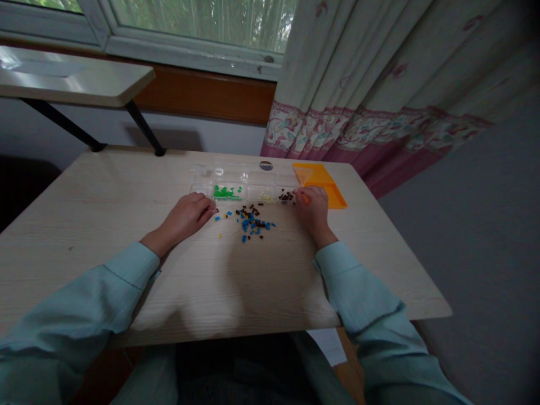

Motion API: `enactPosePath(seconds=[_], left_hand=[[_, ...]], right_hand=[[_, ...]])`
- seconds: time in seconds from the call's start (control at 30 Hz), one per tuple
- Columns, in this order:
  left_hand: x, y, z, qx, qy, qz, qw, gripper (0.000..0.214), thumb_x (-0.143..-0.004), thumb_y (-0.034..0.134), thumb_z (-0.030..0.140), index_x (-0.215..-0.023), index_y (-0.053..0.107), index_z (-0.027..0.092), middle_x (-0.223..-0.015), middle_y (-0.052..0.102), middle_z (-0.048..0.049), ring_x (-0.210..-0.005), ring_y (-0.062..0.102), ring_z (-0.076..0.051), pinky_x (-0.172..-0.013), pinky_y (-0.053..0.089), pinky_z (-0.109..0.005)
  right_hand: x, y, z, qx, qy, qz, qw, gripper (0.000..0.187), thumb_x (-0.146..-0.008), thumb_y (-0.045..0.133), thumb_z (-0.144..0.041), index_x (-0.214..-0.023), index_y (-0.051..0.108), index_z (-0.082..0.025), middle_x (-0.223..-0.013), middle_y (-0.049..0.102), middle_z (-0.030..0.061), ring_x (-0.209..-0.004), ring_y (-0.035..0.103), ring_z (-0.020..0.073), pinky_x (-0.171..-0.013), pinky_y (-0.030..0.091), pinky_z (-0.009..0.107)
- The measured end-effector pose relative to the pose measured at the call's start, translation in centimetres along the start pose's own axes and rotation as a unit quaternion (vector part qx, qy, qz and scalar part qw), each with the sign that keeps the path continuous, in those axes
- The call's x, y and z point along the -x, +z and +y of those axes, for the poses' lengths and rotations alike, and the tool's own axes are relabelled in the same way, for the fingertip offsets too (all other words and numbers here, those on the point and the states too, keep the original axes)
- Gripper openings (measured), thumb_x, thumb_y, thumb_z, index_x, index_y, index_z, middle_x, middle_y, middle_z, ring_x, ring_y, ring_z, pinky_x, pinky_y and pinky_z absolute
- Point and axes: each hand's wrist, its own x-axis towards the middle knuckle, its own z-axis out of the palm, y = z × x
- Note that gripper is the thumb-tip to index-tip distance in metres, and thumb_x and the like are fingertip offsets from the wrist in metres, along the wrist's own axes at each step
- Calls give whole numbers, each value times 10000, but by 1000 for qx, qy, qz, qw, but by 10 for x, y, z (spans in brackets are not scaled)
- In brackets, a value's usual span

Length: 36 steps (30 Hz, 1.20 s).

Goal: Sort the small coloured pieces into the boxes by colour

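A clear compartment box (pixel 247 175) stands towards the back of the table. Its front sections hold green pieces (pixel 226 193), pale yellow pieces (pixel 265 197) and dark brown pieces (pixel 287 196). In front of it lies a loose pile of small blue and brown building bricks (pixel 253 223) with a few yellow ones. My left hand (pixel 193 215) rests at the box's front left corner, fingers pinched, a tiny brown brick (pixel 217 210) at the fingertips. At the brown section, my right hand (pixel 314 209) is closed with fingertips together; what it pinches is hidden.
An orange tray or lid (pixel 333 191) lies behind my right hand. A dark round sticker (pixel 266 166) is near the box's back edge. A raised white shelf (pixel 76 79) on black legs stands at the back left. A curtain (pixel 337 129) hangs behind the table.
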Motion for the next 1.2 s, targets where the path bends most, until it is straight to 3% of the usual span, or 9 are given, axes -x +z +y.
enactPosePath(seconds=[0.13,0.23,0.37,0.47,0.57,0.7,0.9,1.2], left_hand=[[-1,1,4,17,1,9,1000,292,-976,442,387,-926,628,167,-887,615,-85,-861,549,-230,-795,425,-353],[-2,1,14,91,-20,38,995,295,-972,452,403,-875,607,170,-824,592,-64,-812,543,-206,-750,426,-325],[-6,3,36,234,-50,78,968,296,-974,458,400,-831,585,174,-760,544,-24,-704,508,-149,-661,408,-270],[-8,3,53,302,-41,77,949,301,-963,478,396,-798,587,170,-744,541,-16,-689,503,-138,-646,398,-260],[-7,2,66,340,-42,66,937,322,-961,470,408,-781,588,168,-738,540,-14,-704,506,-141,-653,405,-262],[-6,1,73,368,-47,54,927,336,-956,461,416,-768,585,167,-733,541,-10,-710,512,-140,-662,421,-264],[-6,1,73,381,-62,21,922,370,-947,451,443,-730,567,166,-704,535,-4,-681,504,-135,-637,426,-263],[-4,3,69,349,-51,23,936,404,-967,434,429,-704,587,163,-699,533,-10,-671,505,-134,-632,422,-263]], right_hand=[[0,-2,0,1,-12,1,1000,298,-921,500,-365,-809,720,-197,-885,711,83,-917,574,245,-872,406,405],[1,-7,-11,-1,-52,-1,999,266,-919,519,-369,-831,716,-214,-899,706,70,-927,566,244,-863,395,406],[13,-13,-53,-44,-155,-7,987,215,-936,536,-345,-897,718,-236,-890,696,43,-937,578,214,-913,392,395],[30,-15,-91,-79,-241,-36,967,214,-924,588,-372,-1083,698,-279,-948,698,27,-977,576,200,-980,377,393],[45,-14,-117,-108,-293,-49,949,245,-891,644,-415,-1099,688,-293,-950,701,12,-968,576,189,-992,387,377],[53,-12,-129,-129,-280,-44,950,171,-901,636,-381,-1015,697,-269,-916,697,24,-950,580,191,-973,404,383],[55,-12,-128,-166,-270,-50,947,46,-890,651,-330,-907,694,-324,-876,708,-14,-913,598,188,-1000,398,413],[59,-13,-128,-158,-282,-63,944,123,-920,594,-304,-946,708,-341,-885,712,-21,-931,596,178,-1045,392,415]])
